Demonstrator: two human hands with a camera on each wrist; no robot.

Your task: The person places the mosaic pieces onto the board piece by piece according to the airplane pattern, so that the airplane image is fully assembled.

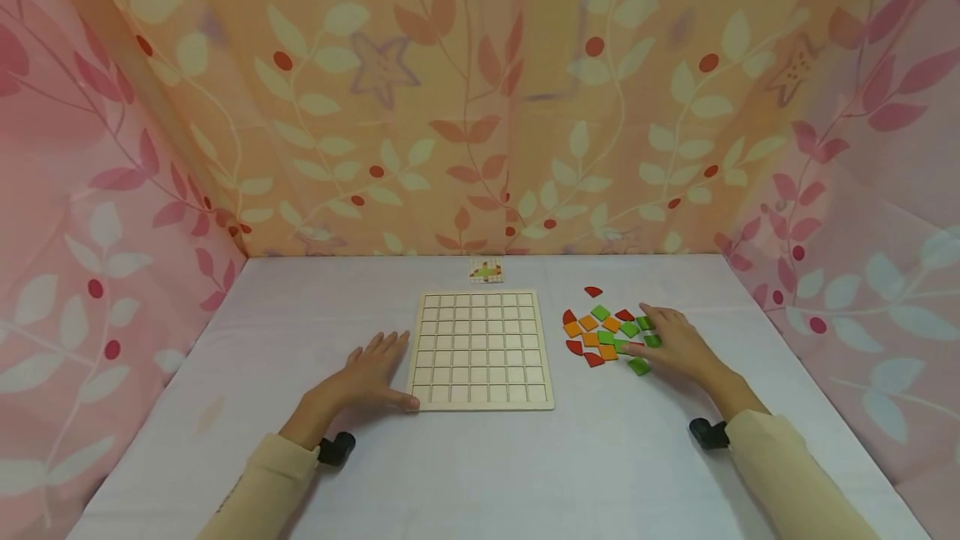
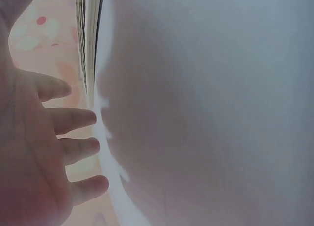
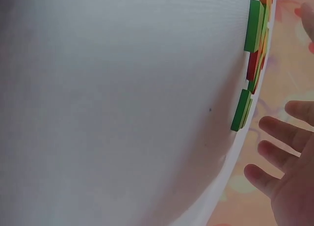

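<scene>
The left hand [image 1: 367, 375] lies at the left of the table [image 1: 465, 473], palm down, its fingers straight and a little spread, thumb held wide. The thumb tip meets the board's near left corner; the fingertips reach toward its left edge, and the hand grips nothing.

The board [image 1: 482, 350] sits flat mid-table, its gridded squares bare. It looks like thin wood, so probably light and stiff, and apt to slide on the cloth — best taken by the raised rim, left and right sides. Just beyond its far edge lies a small printed card [image 1: 486, 270], likely thin and easiest pinched at a border.

Right of the board lie the tiles [image 1: 591, 340], red, orange and green, in a loose cluster. They look small, hard and smooth: likely light, not fragile, perhaps slippery — best pinched by opposite edges.

Farthest right, the right hand [image 1: 678, 346] is over the cluster's right side, fingers apart, holding no tile that shows. Whether its fingertips touch any, I cannot tell.
</scene>
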